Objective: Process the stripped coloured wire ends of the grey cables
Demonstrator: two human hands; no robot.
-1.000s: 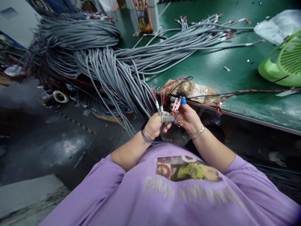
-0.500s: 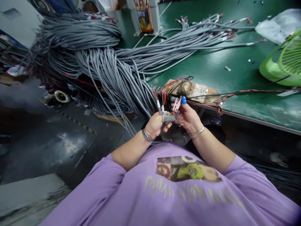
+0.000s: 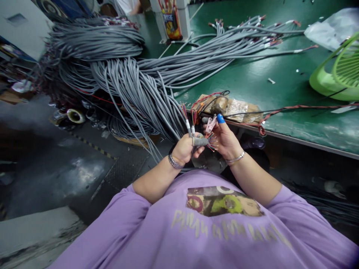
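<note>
My left hand (image 3: 184, 147) is closed round grey cables (image 3: 189, 130) in front of my body. A grey cover wraps its thumb, and thin coloured wires (image 3: 212, 142) fan out past the thumb tip towards my right hand. Two white-banded cable ends with coloured cores stick up above the fist. My right hand (image 3: 226, 141), a blue cover on its thumb, pinches a small pink clip-like tool (image 3: 210, 125) just beyond the fanned wires. Whether the tool touches a wire I cannot tell. Its other fingers are partly hidden.
A large bundle of grey cables (image 3: 126, 78) hangs over the edge of the green table (image 3: 288, 87). A taped cardboard piece (image 3: 238, 108) lies at the near edge, with red and black leads. At the right stand a green fan (image 3: 322, 82) and a plastic bag (image 3: 331, 30).
Both hands stay nearly in place with the same cables and pink tool. The right thumb has shifted slightly; the camera view has moved a little.
</note>
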